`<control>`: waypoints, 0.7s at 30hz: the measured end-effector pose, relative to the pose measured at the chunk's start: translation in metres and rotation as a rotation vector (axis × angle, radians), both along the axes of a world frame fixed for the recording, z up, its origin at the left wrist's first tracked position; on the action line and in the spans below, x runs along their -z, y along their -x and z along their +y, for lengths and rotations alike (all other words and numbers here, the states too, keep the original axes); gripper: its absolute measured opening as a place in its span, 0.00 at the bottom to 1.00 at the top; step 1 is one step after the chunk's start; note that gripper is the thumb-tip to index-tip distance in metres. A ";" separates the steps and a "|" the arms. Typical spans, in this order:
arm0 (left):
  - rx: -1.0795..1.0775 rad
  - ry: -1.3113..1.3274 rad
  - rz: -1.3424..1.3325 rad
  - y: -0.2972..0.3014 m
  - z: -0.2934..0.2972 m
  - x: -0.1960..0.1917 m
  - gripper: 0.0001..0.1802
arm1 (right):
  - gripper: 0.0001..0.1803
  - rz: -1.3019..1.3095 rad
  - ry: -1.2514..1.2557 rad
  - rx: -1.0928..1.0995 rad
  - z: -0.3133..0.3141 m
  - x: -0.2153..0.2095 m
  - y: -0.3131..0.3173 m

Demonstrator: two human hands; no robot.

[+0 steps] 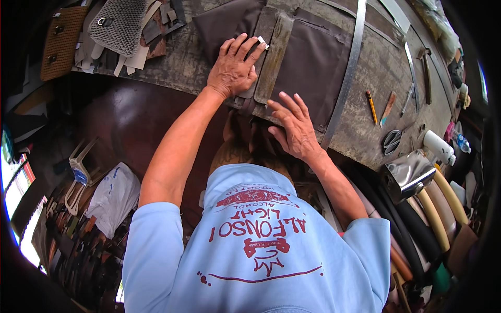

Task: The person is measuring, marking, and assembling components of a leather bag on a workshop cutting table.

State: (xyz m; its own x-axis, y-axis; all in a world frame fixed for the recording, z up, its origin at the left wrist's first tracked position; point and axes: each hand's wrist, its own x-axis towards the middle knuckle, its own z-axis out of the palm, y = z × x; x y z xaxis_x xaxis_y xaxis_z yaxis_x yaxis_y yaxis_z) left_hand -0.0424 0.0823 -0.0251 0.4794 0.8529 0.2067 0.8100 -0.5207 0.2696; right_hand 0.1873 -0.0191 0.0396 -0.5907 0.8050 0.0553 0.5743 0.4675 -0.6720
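My left hand (235, 68) lies palm down with its fingers stretched over a dark strip beside a worn flat board (275, 57). A small white piece (263, 41) shows at its index fingertip; whether the finger presses it I cannot tell. To the right of the board lies a dark brown sheet (315, 62), apparently leather or vinyl, with folded edges. Another dark brown piece (222, 28) lies beyond my left hand. My right hand (296, 125) is open near the sheet's near-left corner, its fingers apart and holding nothing.
A long metal ruler (350, 73) crosses the worktable (360, 138) right of the sheet. Farther right are a pencil (371, 107), scissors (391, 142), a hammer (427, 75) and a metal can (409, 175). Woven panels (117, 26) and scraps lie at the far left.
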 end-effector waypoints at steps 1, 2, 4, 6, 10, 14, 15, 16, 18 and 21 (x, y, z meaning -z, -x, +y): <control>-0.001 0.000 -0.008 -0.001 0.000 -0.001 0.37 | 0.18 -0.022 -0.037 0.057 0.007 0.002 0.002; 0.006 -0.006 -0.011 -0.002 0.001 0.000 0.37 | 0.18 -0.024 -0.043 0.065 0.011 0.005 0.005; 0.015 0.006 -0.006 -0.004 0.001 0.000 0.37 | 0.20 -0.181 -0.112 0.125 0.016 0.011 0.017; 0.013 0.009 -0.002 -0.003 -0.001 0.000 0.37 | 0.20 -0.183 -0.090 -0.001 0.004 0.008 0.022; -0.002 0.019 0.014 0.002 -0.002 -0.004 0.37 | 0.16 0.083 -0.040 0.131 0.016 -0.015 0.013; 0.007 0.019 0.013 0.000 -0.001 -0.002 0.37 | 0.15 -0.047 -0.153 0.341 0.075 0.002 0.009; 0.011 0.025 0.014 -0.002 0.000 -0.002 0.37 | 0.16 -0.097 -0.234 0.297 0.088 0.009 0.010; 0.014 0.031 0.015 -0.003 0.000 -0.003 0.37 | 0.16 -0.147 -0.314 0.251 0.099 0.014 0.011; 0.010 0.030 0.009 -0.002 0.000 -0.004 0.38 | 0.17 -0.179 -0.334 0.218 0.115 0.019 0.018; 0.009 0.041 -0.004 -0.002 0.000 -0.004 0.38 | 0.17 -0.282 -0.394 0.146 0.129 0.027 0.023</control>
